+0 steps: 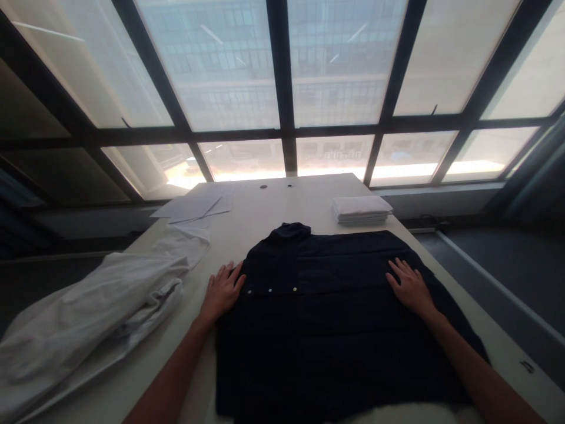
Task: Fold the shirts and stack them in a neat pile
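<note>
A dark navy shirt (335,341) lies spread on the white table, its collar part (291,231) pointing to the far side. Several small pale buttons (270,290) run in a row across its left half. My left hand (223,288) rests at the shirt's left edge, fingers stretched out and touching the cloth. On the right part of the shirt, my right hand (409,285) lies flat with its fingers apart. Neither hand grips anything. The shirt's near edge is partly cut off at the bottom of the view.
A heap of white cloth (97,312) covers the table's left side, with flat white sheets (189,206) behind it. At the back right stands a folded white stack (362,210). The white table (260,209) reaches toward large dark-framed windows (286,88).
</note>
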Demonstrator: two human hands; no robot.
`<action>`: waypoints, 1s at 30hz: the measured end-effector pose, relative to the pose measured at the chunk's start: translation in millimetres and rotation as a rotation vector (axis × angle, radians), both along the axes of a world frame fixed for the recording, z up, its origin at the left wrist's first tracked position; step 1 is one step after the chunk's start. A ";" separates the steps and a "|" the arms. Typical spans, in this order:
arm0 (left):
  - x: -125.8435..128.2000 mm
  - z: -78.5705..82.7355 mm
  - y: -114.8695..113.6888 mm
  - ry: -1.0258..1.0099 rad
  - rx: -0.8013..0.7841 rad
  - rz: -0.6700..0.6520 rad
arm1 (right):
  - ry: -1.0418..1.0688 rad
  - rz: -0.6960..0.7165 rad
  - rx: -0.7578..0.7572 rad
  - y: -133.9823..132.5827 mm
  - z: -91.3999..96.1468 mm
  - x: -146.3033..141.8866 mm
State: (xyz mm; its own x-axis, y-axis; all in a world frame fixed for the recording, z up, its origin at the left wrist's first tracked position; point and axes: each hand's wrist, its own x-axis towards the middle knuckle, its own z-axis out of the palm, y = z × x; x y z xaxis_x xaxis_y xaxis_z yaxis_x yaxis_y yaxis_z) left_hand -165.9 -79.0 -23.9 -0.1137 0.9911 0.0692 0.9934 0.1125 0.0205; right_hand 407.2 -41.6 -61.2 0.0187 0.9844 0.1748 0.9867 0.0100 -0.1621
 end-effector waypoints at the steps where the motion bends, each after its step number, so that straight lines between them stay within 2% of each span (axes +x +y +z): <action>1: 0.5 0.9 -0.3 -0.002 -0.004 0.002 | -0.001 0.001 0.002 0.2 -0.9 0.6; 11: -1.5 -2.4 -0.2 -0.008 -0.023 0.009 | 0.000 0.008 0.006 1.0 -2.7 2.5; 15: 6.5 10.6 13.9 -0.023 -0.008 0.097 | 0.006 0.006 0.002 -0.2 0.2 0.3; 17: 18.6 24.6 33.5 -0.030 0.076 0.062 | 0.008 0.006 0.002 -0.2 0.8 -0.2; 20: 44.6 47.0 78.4 -0.099 0.182 -0.064 | 0.018 0.006 0.006 0.5 0.1 0.0; 22: 62.4 56.9 113.0 -0.163 0.165 -0.106 | 0.029 0.008 0.010 1.1 -0.7 0.6; 23: 69.9 59.4 129.7 -0.195 0.129 -0.088 | 0.034 0.011 0.014 1.2 -1.0 0.8; 26: 84.0 58.4 172.1 -0.208 0.089 -0.028 | 0.051 0.018 0.025 0.8 -0.5 1.0; 30: 86.0 47.6 207.3 -0.247 0.034 0.032 | 0.074 0.027 0.026 -0.6 2.4 0.3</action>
State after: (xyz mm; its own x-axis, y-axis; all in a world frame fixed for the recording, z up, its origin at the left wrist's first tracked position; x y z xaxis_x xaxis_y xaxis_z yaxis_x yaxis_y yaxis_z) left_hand -79.9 128.3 23.6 -0.1623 0.9843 0.0689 0.9538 0.1386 0.2664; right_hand 407.5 -42.2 -58.8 0.0059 0.9798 0.1997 0.9713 0.0419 -0.2343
